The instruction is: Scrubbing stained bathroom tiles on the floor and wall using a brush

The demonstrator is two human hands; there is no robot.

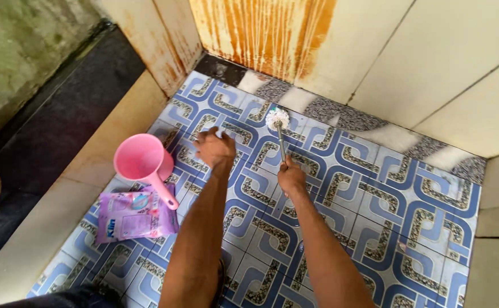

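Floor-scrubbing view, seen from my own head. My right hand [291,177] is clenched around the handle of a scrubbing brush [279,130], whose white bristle head rests on the patterned blue floor tiles [375,211] close to the far wall. My left hand [215,149] is pressed knuckles-up on the tiles just beside the brush; whether its fingers are curled on something I cannot tell. To my left stand a pink dipper [144,161] and, touching its handle, a purple detergent pouch [135,215] lying flat.

As I judge it, the work is at an early-to-middle stage: rust-coloured streaks remain on the wall panel [266,34], the dark grime at the wall's foot is untouched, and no suds show on the tiles, so most of the floor seems left to scrub.

Room to move: open tiles lie to my right and toward me. The cream wall [443,68] closes the far side, and a raised kerb [112,125] bounds the left, with dipper and pouch crowding that edge.
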